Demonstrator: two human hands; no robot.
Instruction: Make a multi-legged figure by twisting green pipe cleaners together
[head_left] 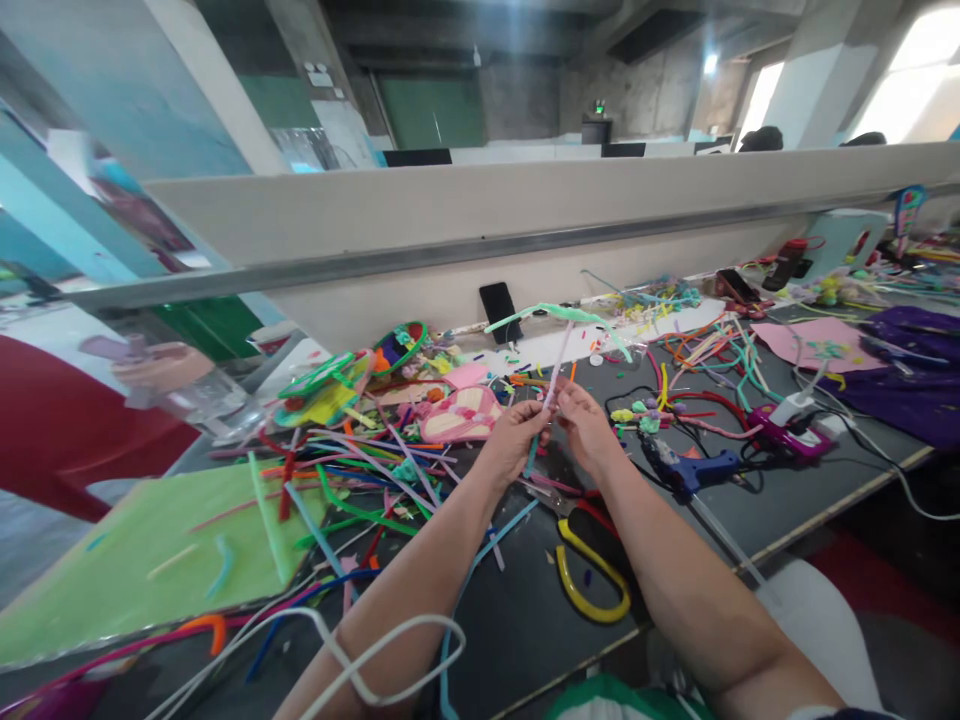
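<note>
In the middle of the head view both hands meet above the dark table, fingers closed round a fuzzy pipe cleaner stem (557,368). Pale lilac above the fingers, the stem stands nearly upright and tilts slightly right. A light green fuzzy strip (559,313) crosses its top, drooping at the ends. Below the fingers a short teal end shows. My left hand (517,438) pinches the stem from the left. From the right, my right hand (585,425) presses its fingertips against it. Just below the hands lie scissors (592,570) with yellow and black handles.
Loose pipe cleaners (375,470) crowd the left, near a green sheet (150,560). A blue glue gun (697,468) and a purple power strip (795,432) with cables lie right. A phone (499,308) leans against the partition (450,215). A white cable (390,640) loops over my left forearm.
</note>
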